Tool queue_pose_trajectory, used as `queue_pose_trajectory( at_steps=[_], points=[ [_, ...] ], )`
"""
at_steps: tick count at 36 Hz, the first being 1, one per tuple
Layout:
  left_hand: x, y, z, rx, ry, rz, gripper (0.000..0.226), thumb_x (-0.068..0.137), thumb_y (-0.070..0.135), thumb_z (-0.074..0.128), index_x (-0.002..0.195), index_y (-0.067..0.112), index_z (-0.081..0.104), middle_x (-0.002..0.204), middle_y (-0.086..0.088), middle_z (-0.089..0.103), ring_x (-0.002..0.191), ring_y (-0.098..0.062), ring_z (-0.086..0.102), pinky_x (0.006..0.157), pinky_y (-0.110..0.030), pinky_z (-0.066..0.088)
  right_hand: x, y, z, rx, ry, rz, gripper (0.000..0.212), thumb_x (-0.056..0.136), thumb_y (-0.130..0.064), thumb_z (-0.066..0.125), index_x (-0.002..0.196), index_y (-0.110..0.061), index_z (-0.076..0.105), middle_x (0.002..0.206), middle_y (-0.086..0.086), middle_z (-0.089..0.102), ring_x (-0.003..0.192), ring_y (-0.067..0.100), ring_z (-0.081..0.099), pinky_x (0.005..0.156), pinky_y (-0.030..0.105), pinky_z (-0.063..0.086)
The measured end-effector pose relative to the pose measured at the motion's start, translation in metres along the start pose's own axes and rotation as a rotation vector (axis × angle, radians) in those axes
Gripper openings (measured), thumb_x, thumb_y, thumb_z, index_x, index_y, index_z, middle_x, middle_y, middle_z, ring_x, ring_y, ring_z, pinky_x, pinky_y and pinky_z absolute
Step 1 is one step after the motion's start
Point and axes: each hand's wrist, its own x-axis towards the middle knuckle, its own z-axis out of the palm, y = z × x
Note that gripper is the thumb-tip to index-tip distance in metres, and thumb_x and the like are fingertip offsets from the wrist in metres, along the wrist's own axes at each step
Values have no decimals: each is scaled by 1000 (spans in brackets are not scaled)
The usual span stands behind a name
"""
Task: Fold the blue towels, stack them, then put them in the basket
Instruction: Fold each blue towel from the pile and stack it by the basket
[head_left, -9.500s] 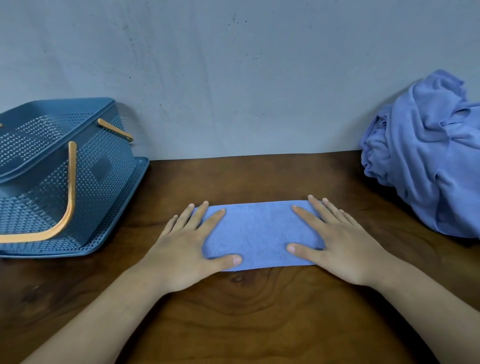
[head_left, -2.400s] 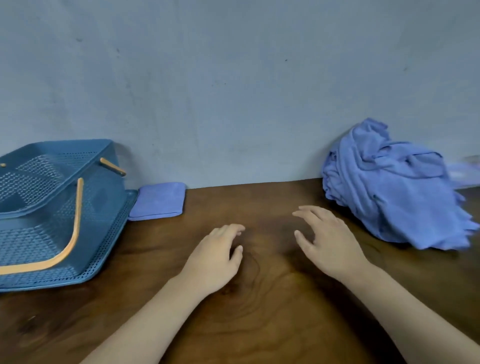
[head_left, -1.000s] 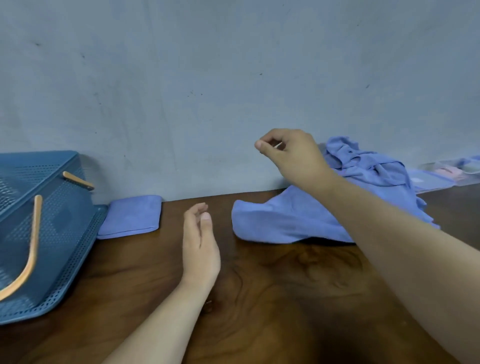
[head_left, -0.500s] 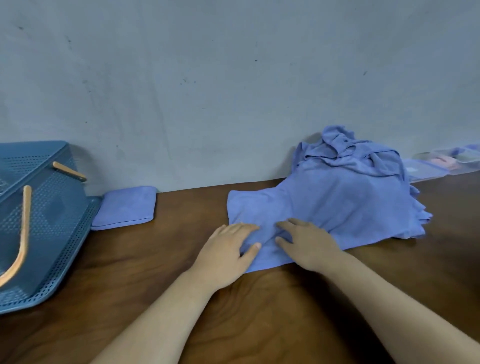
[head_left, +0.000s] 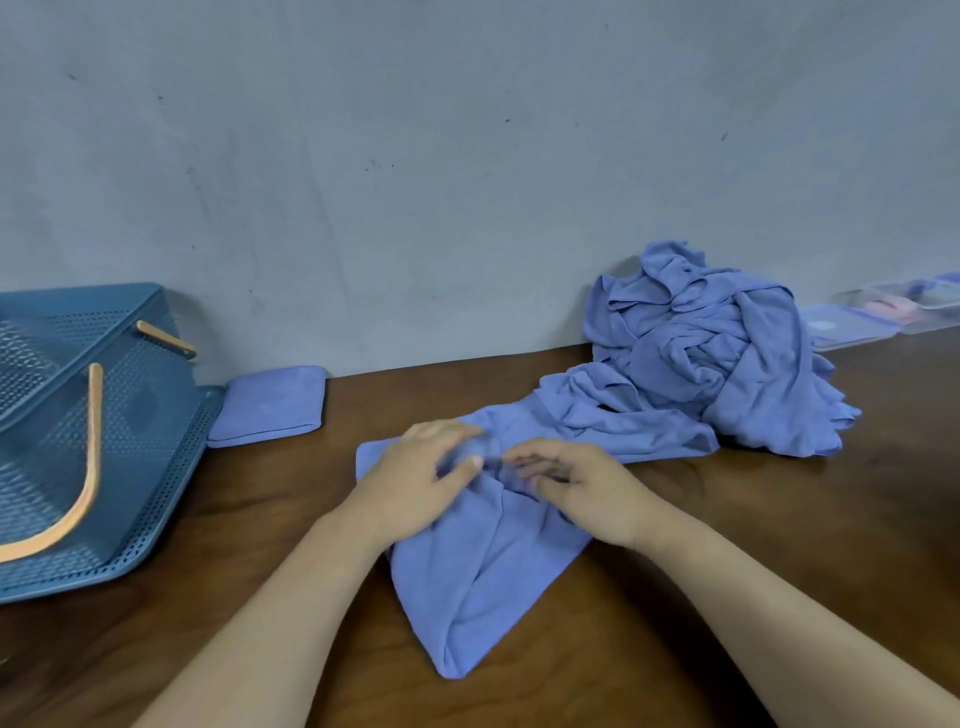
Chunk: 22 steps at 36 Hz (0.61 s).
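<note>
A loose blue towel (head_left: 483, 582) lies crumpled on the wooden table (head_left: 779, 545) in front of me, one corner pointing toward me. My left hand (head_left: 415, 483) and my right hand (head_left: 587, 493) sit close together on its upper part, fingers curled into the cloth and blurred by motion. The towel's far end still trails up to the heap of unfolded blue towels (head_left: 727, 364) at the back right. One folded blue towel (head_left: 270, 405) lies against the wall. Beside it, the blue perforated basket (head_left: 145, 415) with orange handles lies tipped on its side at the left.
A grey wall runs along the table's far edge. Clear plastic containers (head_left: 883, 317) sit at the far right behind the heap. Bare wood shows between the basket and my hands and along the near edge.
Over the last second my right hand drew a towel off the heap to the middle. Since half a second ago both hands have bunched it and pulled it nearer to me.
</note>
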Motion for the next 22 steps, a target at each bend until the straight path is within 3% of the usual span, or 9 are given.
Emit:
queue_pose_trajectory(
  at_steps=[2, 4, 8, 10, 12, 14, 17, 20, 22],
  points=[
    [-6, -7, 5, 189, -216, -100, 59, 106, 68, 36, 162, 48, 31, 171, 23, 20, 161, -8, 7, 132, -42, 11, -1, 4, -1, -82, 224, 21, 41, 103, -9, 59, 134, -35, 65, 137, -15, 65, 124, 6, 63, 106, 32, 53],
    [-15, -5, 9, 256, -305, -164, 66, 104, 74, 26, 165, 51, 15, 174, 23, 0, 162, -8, -10, 132, -44, -1, 1, 9, 0, -290, 291, 119, 43, 104, -25, 60, 147, -30, 54, 151, -6, 51, 137, 19, 53, 109, 35, 48],
    [-30, 15, 4, 371, -220, -245, 68, 100, 78, 24, 160, 46, 34, 169, 15, 30, 157, -21, 24, 125, -47, 26, 11, 13, 15, -651, 147, 298, 67, 104, -65, 41, 162, -34, 29, 171, -1, 26, 156, 36, 19, 125, 52, 23],
    [-40, 31, -5, 489, -138, -237, 54, 104, 71, 26, 132, 40, 59, 131, 11, 57, 128, -20, 51, 100, -40, 46, 22, 14, 21, -636, 94, 258, 68, 102, -72, 36, 161, -41, 29, 173, -5, 23, 159, 33, 15, 128, 54, 15],
    [-47, 45, -19, 520, -82, -239, 52, 107, 65, 27, 91, 30, 63, 93, 9, 56, 98, -18, 62, 77, -35, 49, 33, 16, 22, -591, 20, 145, 68, 98, -77, 34, 159, -45, 37, 172, -11, 25, 160, 23, 16, 129, 52, 12],
    [-50, 50, -30, 502, -88, -272, 63, 108, 63, 27, 71, 23, 59, 79, 4, 61, 81, -20, 64, 72, -36, 50, 39, 15, 21, -523, -65, -5, 61, 97, -73, 45, 151, -47, 50, 167, -18, 35, 157, 8, 24, 128, 44, 20],
    [-51, 38, -37, 440, 27, -297, 73, 102, 68, 22, 71, 19, 67, 72, 3, 67, 75, -20, 64, 69, -35, 50, 40, 9, 22, -334, -207, -158, 34, 100, -46, 68, 134, -42, 69, 152, -23, 55, 144, -1, 44, 117, 28, 38],
    [-50, 14, -33, 274, 223, -233, 58, 99, 64, 30, 82, 24, 69, 72, 9, 67, 71, -13, 62, 67, -37, 53, 40, 16, 25, -207, 24, -264, 25, 101, -26, 71, 125, -28, 75, 136, -18, 66, 128, 5, 59, 108, 29, 48],
    [-51, 1, -22, 222, 173, -154, 29, 102, 53, 46, 100, 35, 69, 97, 18, 69, 90, -7, 60, 80, -37, 54, 39, 25, 27, -267, 190, -303, 26, 100, -20, 70, 125, -24, 73, 134, -16, 64, 128, 4, 57, 109, 31, 47]
  ],
)
